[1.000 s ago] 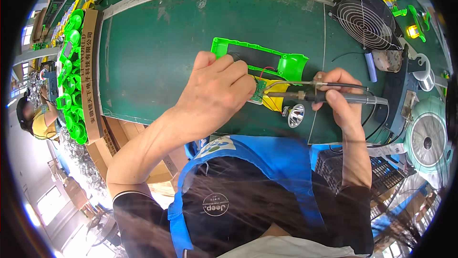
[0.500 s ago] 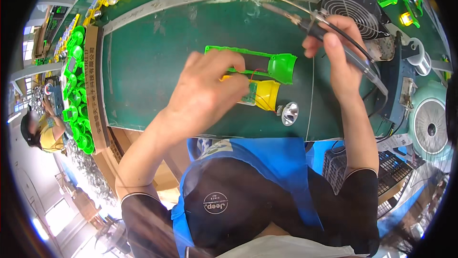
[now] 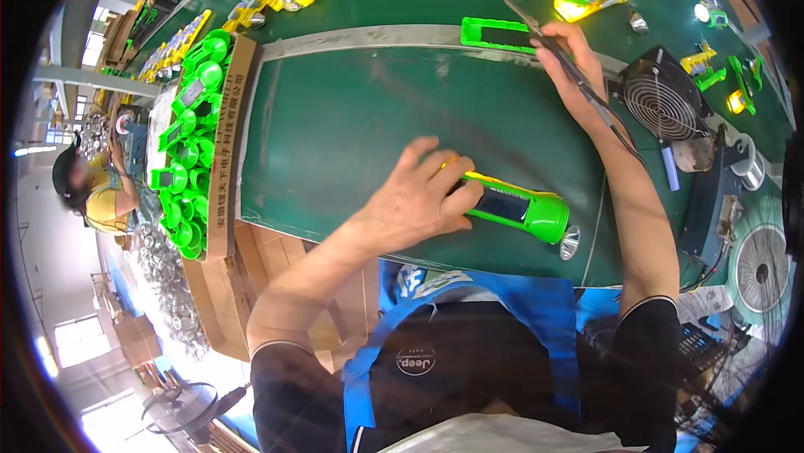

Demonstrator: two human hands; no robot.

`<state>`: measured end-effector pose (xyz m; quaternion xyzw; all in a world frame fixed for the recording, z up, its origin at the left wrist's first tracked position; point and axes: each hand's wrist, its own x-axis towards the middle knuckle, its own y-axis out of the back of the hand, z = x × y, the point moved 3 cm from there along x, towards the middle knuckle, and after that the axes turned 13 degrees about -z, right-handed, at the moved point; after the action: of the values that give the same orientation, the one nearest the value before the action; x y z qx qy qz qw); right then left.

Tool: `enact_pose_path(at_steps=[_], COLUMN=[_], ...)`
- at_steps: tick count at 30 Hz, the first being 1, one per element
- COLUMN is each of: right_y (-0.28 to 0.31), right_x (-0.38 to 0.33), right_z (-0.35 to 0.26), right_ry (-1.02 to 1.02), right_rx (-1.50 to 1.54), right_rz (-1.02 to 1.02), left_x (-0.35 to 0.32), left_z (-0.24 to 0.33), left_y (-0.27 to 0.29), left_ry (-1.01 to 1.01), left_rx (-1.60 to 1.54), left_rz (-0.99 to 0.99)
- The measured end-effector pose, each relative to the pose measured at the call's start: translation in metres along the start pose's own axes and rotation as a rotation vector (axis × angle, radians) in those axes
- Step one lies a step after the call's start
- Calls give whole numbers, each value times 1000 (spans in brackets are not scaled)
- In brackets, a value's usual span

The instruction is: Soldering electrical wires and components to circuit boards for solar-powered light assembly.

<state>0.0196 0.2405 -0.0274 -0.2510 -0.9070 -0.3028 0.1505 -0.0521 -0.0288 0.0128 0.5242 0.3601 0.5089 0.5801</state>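
A: Where is the green flashlight [image 3: 512, 206]?

B: It lies flat on the green mat [image 3: 335, 118], near the front edge. The left hand [image 3: 414, 198] is closed over its tail end, apparently pinning it against rolling.

A: And the right hand [image 3: 578, 64]?

B: Raised beyond the flashlight, beside the fan [image 3: 662, 105], fingers closed around a soldering iron [image 3: 553, 43], tip pointing away from the flashlight.

Left hand [image 3: 419, 202] grips green flashlight [image 3: 519, 208]; right hand [image 3: 578, 76] holds soldering iron [image 3: 548, 38].
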Motion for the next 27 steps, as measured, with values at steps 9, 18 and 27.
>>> enact_pose_path(at_steps=[9, 18, 27], right_y=[36, 24, 33], right_x=[-102, -124, -118], right_z=[-46, -48, -42], right_ry=[-281, -92, -34], right_rx=[148, -16, -53], right_rz=[16, 84, 96], left_x=[-29, 134, 61], left_z=[-117, -254, -379], left_y=[24, -3, 37], left_ry=[462, 647, 957], left_rx=[-306, -132, 769], left_rz=[345, 396, 21])
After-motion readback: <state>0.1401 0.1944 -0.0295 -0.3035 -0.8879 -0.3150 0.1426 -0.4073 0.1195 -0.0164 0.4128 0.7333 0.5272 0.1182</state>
